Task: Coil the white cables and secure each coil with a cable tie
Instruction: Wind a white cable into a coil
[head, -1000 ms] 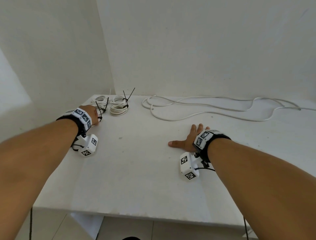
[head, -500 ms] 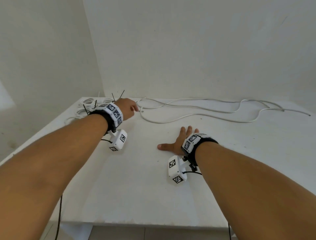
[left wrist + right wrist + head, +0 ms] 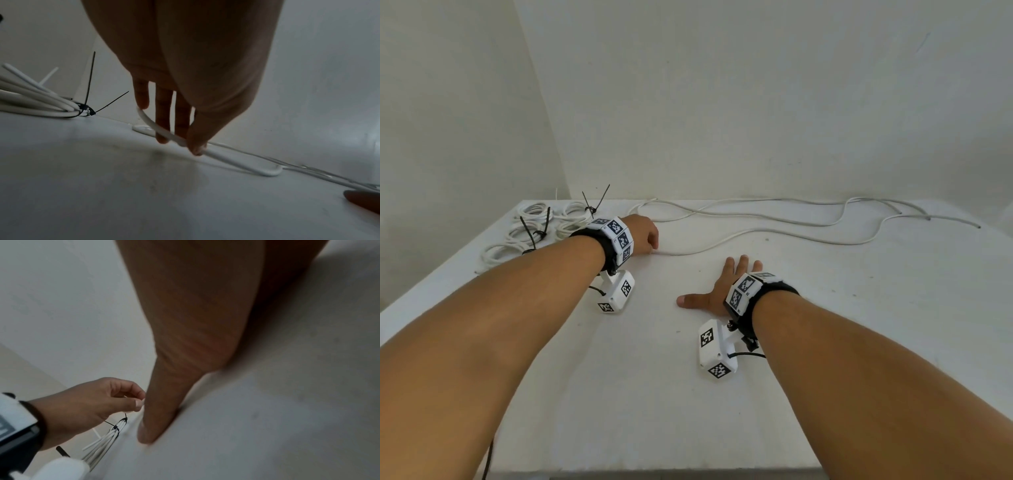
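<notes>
A long loose white cable (image 3: 774, 233) snakes across the back of the white table (image 3: 619, 394). My left hand (image 3: 645, 236) pinches its near end between thumb and fingers, lifting that end (image 3: 164, 131) slightly off the surface. The same pinch shows in the right wrist view (image 3: 137, 404). My right hand (image 3: 722, 291) lies flat on the table, fingers spread, holding nothing. Three coiled white cables (image 3: 530, 233) bound with black cable ties (image 3: 594, 207) sit at the back left corner.
White walls meet the table at the back and left. The loose cable's far end (image 3: 977, 226) lies near the back right. The table's front edge (image 3: 654, 471) is close to my body. A tied coil (image 3: 41, 105) lies just left of my left hand.
My left hand left the tied coils, moved right to the loose cable's end and took hold of it. The right hand stayed flat in place.
</notes>
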The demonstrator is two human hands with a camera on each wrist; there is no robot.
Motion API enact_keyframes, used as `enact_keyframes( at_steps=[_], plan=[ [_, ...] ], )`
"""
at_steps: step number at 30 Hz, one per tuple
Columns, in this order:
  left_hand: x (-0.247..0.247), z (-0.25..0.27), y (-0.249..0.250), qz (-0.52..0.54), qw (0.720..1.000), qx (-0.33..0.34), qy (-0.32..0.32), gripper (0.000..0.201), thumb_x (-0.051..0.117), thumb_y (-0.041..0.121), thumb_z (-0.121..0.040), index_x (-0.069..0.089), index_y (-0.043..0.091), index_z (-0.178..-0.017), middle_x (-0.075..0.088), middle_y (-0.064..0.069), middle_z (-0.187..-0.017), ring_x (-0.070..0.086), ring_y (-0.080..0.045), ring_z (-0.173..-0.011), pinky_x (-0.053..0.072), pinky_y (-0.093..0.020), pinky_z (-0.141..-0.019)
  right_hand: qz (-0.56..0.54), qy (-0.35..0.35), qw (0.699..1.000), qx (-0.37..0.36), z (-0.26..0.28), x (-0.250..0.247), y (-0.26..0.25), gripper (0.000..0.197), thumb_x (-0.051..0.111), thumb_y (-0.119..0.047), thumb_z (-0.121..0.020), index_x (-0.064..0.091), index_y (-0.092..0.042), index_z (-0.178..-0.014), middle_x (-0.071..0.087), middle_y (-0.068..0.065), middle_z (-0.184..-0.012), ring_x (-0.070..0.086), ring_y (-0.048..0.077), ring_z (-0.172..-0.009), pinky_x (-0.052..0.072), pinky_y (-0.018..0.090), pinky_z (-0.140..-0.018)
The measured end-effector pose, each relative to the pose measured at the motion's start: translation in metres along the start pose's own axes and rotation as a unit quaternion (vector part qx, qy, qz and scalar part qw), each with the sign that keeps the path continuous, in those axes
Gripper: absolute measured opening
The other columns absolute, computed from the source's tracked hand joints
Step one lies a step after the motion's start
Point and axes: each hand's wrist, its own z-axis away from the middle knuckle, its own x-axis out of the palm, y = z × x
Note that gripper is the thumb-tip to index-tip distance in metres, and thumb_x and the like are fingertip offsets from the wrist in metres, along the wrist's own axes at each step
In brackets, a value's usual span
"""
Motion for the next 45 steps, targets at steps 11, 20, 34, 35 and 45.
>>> enact_keyframes(
  at_steps=[11, 20, 34, 35, 45],
  plan=[
    [-0.006, 0.037, 0.025, 0.439, 0.891, 0.001, 0.111, 0.019, 0.046, 0.017, -0.099, 0.063, 0.013, -0.094, 0.050, 0.002, -0.069, 0.040, -0.014, -0.055, 0.033, -0.023, -0.050, -0.014, 0.013, 1.000, -0.015, 0.003, -0.011, 0.004, 0.143, 0.048, -0.100, -0.050, 0.007, -0.015, -0.157, 0.004, 0.014, -0.165, 0.005, 0.040, -0.150, 0.016, 0.058, -0.119],
    [-0.005, 0.081, 0.075, 0.621, 0.782, 0.012, 0.058, 0.029, 0.043, 0.027, -0.104, 0.055, 0.012, -0.082, 0.039, 0.003, -0.061, 0.030, -0.008, -0.044, 0.024, -0.019, -0.042, -0.290, 0.356, 0.855, -0.242, 0.034, -0.073, 0.020, 0.013, 0.064, -0.032, -0.092, 0.061, -0.019, -0.093, 0.062, -0.008, -0.092, 0.056, 0.010, -0.088, 0.044, 0.025, -0.076],
    [-0.012, 0.100, 0.096, 0.775, 0.579, 0.147, -0.206, 0.041, 0.041, 0.043, -0.095, 0.041, 0.020, -0.061, 0.027, 0.009, -0.045, 0.023, -0.003, -0.035, 0.016, -0.017, -0.037, -0.462, 0.322, 0.756, -0.332, 0.020, -0.067, 0.038, 0.016, 0.067, -0.022, -0.095, 0.072, -0.013, -0.082, 0.057, 0.005, -0.064, 0.037, 0.004, -0.052, 0.033, 0.016, -0.051],
    [-0.013, 0.101, 0.096, 0.774, 0.572, 0.164, -0.216, 0.041, 0.042, 0.043, -0.094, 0.042, 0.020, -0.061, 0.028, 0.010, -0.044, 0.023, -0.003, -0.036, 0.019, -0.018, -0.037, -0.468, 0.327, 0.753, -0.328, 0.019, -0.068, 0.039, 0.017, 0.067, -0.023, -0.094, 0.072, -0.011, -0.083, 0.056, -0.002, -0.061, 0.037, 0.003, -0.050, 0.033, 0.016, -0.049],
    [-0.012, 0.094, 0.106, 0.859, 0.458, 0.218, -0.061, 0.036, 0.039, 0.031, -0.098, 0.050, 0.016, -0.067, 0.030, 0.007, -0.051, 0.020, -0.011, -0.048, 0.021, -0.024, -0.049, -0.345, 0.255, 0.838, -0.335, 0.019, -0.056, 0.028, 0.044, 0.055, -0.029, -0.101, 0.058, -0.024, -0.057, 0.045, -0.008, -0.052, 0.037, 0.010, -0.050, 0.033, 0.025, -0.053]
  ],
)
